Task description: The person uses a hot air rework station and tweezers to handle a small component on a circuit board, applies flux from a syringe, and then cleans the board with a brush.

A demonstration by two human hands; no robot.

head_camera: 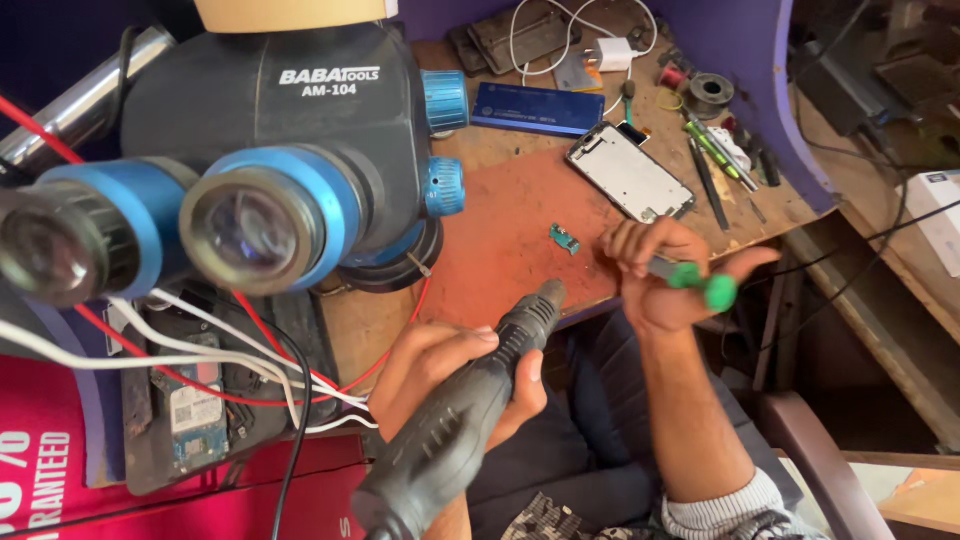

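Red package: a red printed box with white lettering (40, 480) lies at the far left edge, partly under a dark tray with a small circuit board (195, 420).
Microscope: a black stereo microscope with blue-ringed eyepieces (265, 150) fills the upper left; a white label sits on its black housing, and red, white and black wires (250, 350) trail beneath it.
Left hand: the left hand (440, 375) comes up from below, palm turned inward, fingers (455, 345) wrapped tightly around a dark grey ribbed rotary tool (470, 410), whose tip points up toward the table edge.
Table: a worn wooden table with a reddish mat (500, 240) carries a small green circuit part (564, 238), lying apart from both hands.
Blue package: a flat dark blue rectangular box (537, 108) lies near the back of the table, just left of a white phone frame (630, 172).
Right hand: the right hand (665, 285) hovers at the table's front edge, wrist bent, fingers curled and pinching a green-handled screwdriver (700, 283).
Charger: a white plug with cable (612, 52) lies at the back.
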